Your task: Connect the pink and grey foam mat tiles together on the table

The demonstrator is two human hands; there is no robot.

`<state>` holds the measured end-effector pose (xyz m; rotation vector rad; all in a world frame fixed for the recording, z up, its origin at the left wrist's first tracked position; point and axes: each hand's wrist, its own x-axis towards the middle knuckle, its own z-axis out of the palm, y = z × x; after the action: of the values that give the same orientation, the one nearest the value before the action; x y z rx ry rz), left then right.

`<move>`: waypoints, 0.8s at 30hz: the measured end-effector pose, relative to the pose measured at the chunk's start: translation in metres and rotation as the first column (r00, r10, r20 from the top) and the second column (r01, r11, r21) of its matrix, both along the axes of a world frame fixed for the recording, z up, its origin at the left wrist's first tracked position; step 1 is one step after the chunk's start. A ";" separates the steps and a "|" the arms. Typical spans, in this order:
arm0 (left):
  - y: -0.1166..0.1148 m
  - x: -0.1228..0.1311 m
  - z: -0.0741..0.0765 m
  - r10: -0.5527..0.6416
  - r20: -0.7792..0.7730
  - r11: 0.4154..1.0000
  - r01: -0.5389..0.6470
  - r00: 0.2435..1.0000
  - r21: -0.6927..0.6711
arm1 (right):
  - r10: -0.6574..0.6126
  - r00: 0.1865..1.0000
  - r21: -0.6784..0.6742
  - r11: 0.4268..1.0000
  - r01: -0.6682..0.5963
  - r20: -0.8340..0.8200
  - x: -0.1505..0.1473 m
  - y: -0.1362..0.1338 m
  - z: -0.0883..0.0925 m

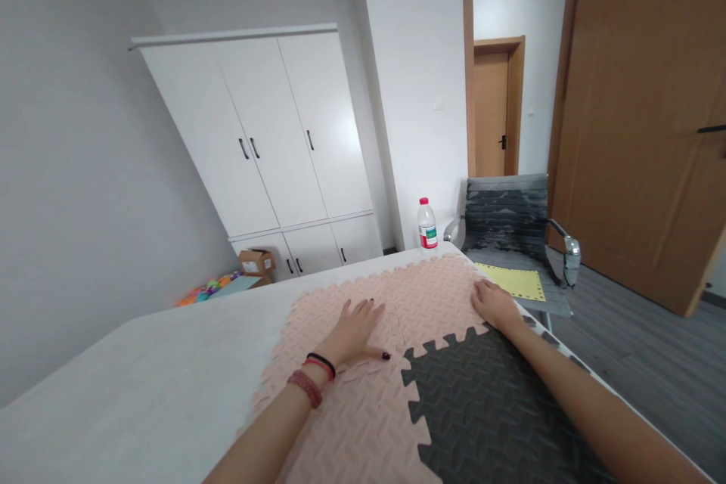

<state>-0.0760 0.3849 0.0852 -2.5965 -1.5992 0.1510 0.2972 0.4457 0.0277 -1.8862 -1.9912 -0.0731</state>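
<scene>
Pink interlocking foam mat tiles (363,423) with a raised tread pattern lie flat on the white table. A dark grey foam mat tile (499,408) lies beside them at the near right, its toothed edge meeting the pink ones. My left hand (355,333) rests palm down on the pink tiles near a seam, fingers spread. My right hand (494,304) lies on the right edge of the far pink tile, fingers slightly bent and close together, its thumb hidden. Neither hand visibly lifts anything.
A clear bottle with a red cap (427,225) stands at the table's far corner. Beyond the right edge is a grey chair (507,215) with a yellow sheet (513,282) on its seat. A white cabinet (272,128), cardboard box (256,262) and colourful balls (212,286) are behind.
</scene>
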 end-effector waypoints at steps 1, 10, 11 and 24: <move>-0.005 -0.003 -0.002 -0.007 -0.004 1.000 0.007 1.000 0.006 | -0.001 1.000 -0.001 1.000 0.001 0.000 0.000 0.000 -0.001; -0.024 -0.001 -0.007 -0.059 -0.028 0.993 0.062 0.998 0.102 | -0.004 1.000 -0.016 1.000 0.004 0.018 -0.001 -0.002 0.001; -0.026 0.000 -0.008 -0.067 -0.030 0.991 0.070 0.997 0.113 | -0.004 1.000 -0.014 1.000 0.004 0.023 -0.001 -0.003 0.002; -0.050 0.031 -0.006 0.136 -0.120 0.982 -0.118 0.983 0.145 | -0.020 0.992 -0.010 1.000 0.021 0.123 -0.012 -0.012 0.015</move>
<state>-0.0450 0.3353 0.0789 -2.3328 -1.6671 0.2064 0.2850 0.4338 0.0429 -1.9527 -2.0560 -0.1875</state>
